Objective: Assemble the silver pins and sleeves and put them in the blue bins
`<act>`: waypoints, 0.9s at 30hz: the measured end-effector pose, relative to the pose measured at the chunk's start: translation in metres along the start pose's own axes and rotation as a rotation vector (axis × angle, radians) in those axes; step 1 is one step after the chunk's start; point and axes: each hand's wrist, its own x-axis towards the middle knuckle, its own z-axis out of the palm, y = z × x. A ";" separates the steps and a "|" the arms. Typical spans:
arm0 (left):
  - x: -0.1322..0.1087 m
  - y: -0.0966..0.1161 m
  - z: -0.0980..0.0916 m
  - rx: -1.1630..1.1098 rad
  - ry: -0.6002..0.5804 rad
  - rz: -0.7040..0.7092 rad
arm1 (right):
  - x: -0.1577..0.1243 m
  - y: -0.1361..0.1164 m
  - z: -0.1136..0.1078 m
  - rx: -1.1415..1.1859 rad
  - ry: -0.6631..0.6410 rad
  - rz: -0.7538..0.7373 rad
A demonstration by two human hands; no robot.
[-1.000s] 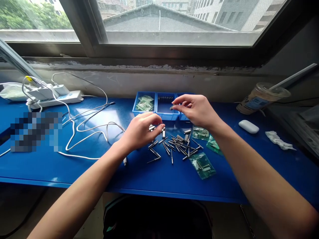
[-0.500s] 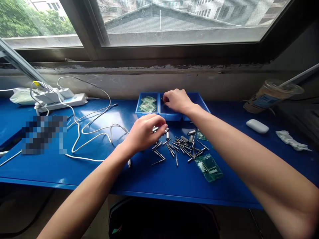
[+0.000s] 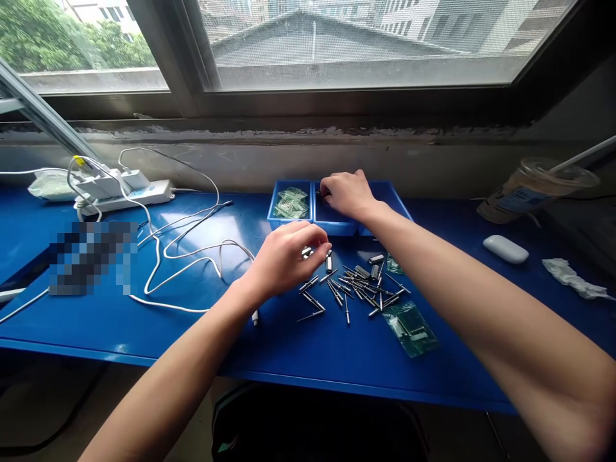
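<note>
My right hand point(image 3: 347, 192) reaches over the middle part of a blue divided box point(image 3: 332, 228), its fingers curled down and closed. A small dark bit shows at its fingertips, too small to name. My left hand point(image 3: 291, 256) hovers in front of the box, with thumb and index finger bent together; whatever they hold, if anything, is hidden. Silver hex standoffs point(image 3: 329, 264) lie just beyond and beside it. Several pop rivets point(image 3: 347, 309) are scattered in a loose pile between my forearms. Small clear bags point(image 3: 291, 203) fill the box's left compartment.
A clear bag with metal parts point(image 3: 411, 328) lies near the pile. White cables point(image 3: 158, 256) and a power strip point(image 3: 129, 196) occupy the left. At right are a drink cup point(image 3: 514, 192), a white case point(image 3: 505, 249) and a crumpled tissue point(image 3: 572, 278). A window stands behind.
The whole view has shifted slightly, so everything sits a little farther right. Both hands keep nearly the same pose and place relative to the box and the pile.
</note>
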 end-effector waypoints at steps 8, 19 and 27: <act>0.001 0.002 0.000 -0.005 -0.007 0.003 | 0.003 0.000 0.002 0.000 0.006 -0.002; 0.000 0.002 0.000 -0.004 -0.020 -0.007 | -0.010 0.002 -0.020 0.010 0.065 -0.027; 0.001 0.006 -0.002 0.046 0.075 -0.035 | -0.112 -0.003 -0.048 0.377 0.172 -0.157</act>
